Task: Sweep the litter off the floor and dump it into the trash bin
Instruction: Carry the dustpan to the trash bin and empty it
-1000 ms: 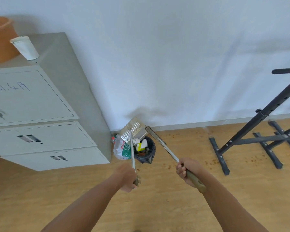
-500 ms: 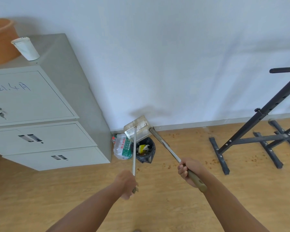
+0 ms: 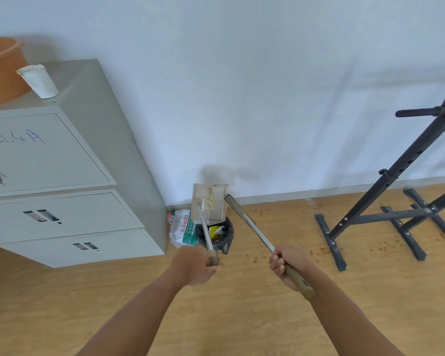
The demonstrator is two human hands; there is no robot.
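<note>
Bright soft daylight, mild wide-angle edge distortion

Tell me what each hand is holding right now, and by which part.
Left hand grips the dustpan at the lower end of its long handle, pan tipped over the trash bin. Right hand grips the broom by its tan grip.

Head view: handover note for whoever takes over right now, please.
Left hand: shut on the dustpan handle; dustpan is raised and tipped over the trash bin by the wall.
Right hand: shut on the broom handle; broom angles toward the bin, its head beside the pan.
Done: a load appears dumped; rubbish shows in the bin.
Left: brown crumbs are scattered on the floor around the black rack. Sweep those up and dump them too.
</note>
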